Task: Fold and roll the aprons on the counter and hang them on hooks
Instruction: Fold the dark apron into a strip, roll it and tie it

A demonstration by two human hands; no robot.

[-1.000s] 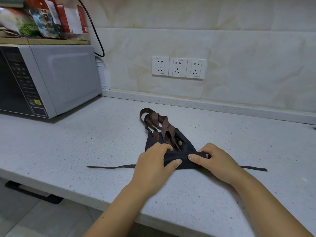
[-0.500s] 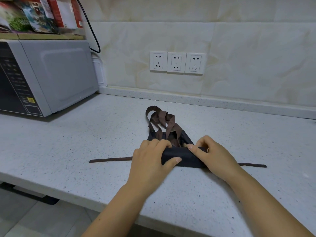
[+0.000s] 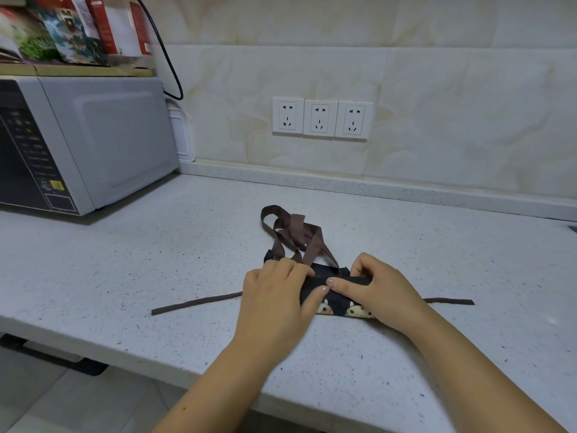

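Rolling is underway: left hand (image 3: pixel 274 295) and right hand (image 3: pixel 377 289) are gripping the apron (image 3: pixel 338 303); next move is calling for even forward pressure.

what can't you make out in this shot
Head view only.
Ends of the dark rolled fabric apron: hidden under the left hand and right hand.
Panel labels of the grey microwave oven: too small; its left side cut by the frame edge.
Colourful packets above it: cut by the top edge.
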